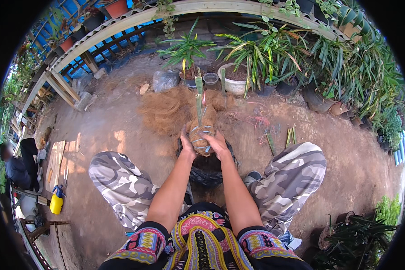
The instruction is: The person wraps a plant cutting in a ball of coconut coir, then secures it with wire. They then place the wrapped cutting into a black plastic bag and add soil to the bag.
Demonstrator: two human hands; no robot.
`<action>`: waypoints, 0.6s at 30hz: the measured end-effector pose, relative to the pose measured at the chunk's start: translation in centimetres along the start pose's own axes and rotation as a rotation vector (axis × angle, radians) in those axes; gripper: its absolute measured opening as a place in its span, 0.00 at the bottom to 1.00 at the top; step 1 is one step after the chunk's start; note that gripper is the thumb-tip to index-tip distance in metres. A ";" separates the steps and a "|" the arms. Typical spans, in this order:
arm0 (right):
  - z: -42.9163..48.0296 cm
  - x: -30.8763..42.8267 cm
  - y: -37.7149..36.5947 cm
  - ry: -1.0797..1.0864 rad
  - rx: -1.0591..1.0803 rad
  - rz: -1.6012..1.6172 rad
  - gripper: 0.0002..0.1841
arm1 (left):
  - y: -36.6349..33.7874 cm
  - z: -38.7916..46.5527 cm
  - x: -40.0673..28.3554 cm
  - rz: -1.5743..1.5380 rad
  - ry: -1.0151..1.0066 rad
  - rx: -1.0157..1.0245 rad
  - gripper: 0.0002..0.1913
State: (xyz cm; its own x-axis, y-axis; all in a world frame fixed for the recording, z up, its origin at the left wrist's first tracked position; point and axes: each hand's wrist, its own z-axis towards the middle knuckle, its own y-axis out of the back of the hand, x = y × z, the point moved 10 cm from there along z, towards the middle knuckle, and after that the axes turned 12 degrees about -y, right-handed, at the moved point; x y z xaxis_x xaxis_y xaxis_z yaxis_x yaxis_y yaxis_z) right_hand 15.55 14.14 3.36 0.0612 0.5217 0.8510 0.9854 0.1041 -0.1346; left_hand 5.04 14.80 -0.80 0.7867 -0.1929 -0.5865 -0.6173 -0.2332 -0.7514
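A bundle of brown coir fibre (201,144), bound with pale blue plastic string, sits between my two hands. An upright green leaf cutting (198,109), like a snake plant's, shows at its top. My left hand (188,144) cups the left side of the bundle. On its right side my right hand (217,141) presses, with the thumb over the string. Just below is a black plastic bag (207,175) with dark contents, partly hidden by my forearms. Beyond the bundle lie a heap of loose coir (165,109) and more coir with upright leaf cuttings (223,79).
Red plastic string (256,119) and cut leaf pieces (290,136) lie on the dirt floor at right. Potted plants, one in a white pot (234,82), line the back. At left are a yellow spray bottle (56,200), a board (55,162) and a seated person (18,168).
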 end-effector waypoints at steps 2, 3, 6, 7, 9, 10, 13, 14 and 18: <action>1.4 0.2 0.8 -0.038 -0.026 -0.016 0.44 | 0.3 2.6 0.6 -0.011 -0.011 -0.026 0.38; 2.1 0.7 1.9 -0.011 -0.101 0.018 0.43 | 0.3 4.2 0.9 0.015 -0.045 -0.029 0.38; 4.8 1.9 5.1 0.083 -0.309 0.093 0.43 | 0.6 9.9 1.6 0.154 -0.159 -0.108 0.38; 5.6 2.2 6.3 0.120 -0.377 0.108 0.44 | 1.2 11.1 1.4 0.274 -0.193 -0.159 0.37; 8.1 1.8 8.5 0.138 -0.488 0.195 0.44 | 2.6 13.4 1.1 0.523 -0.208 -0.310 0.35; 9.5 0.9 9.7 0.118 -0.531 0.268 0.45 | 2.4 14.1 1.0 0.531 -0.273 -0.327 0.33; 13.9 -1.4 12.0 0.104 -0.595 0.521 0.45 | 1.6 15.3 2.8 0.541 -0.256 -0.266 0.33; 15.2 -1.9 12.3 0.130 -0.593 0.624 0.45 | 1.2 15.4 4.0 0.574 -0.180 -0.204 0.36; 18.6 -3.9 13.0 0.047 -0.736 0.800 0.49 | 0.3 15.3 6.3 0.546 -0.073 -0.086 0.40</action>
State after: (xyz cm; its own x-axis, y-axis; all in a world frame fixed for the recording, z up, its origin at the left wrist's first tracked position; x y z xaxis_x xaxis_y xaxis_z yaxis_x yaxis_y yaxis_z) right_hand 25.22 29.19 -11.14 0.7178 0.1780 0.6731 0.5103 -0.7922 -0.3347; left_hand 9.98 28.13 -9.35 0.3495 -0.2420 -0.9051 -0.9313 -0.1953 -0.3074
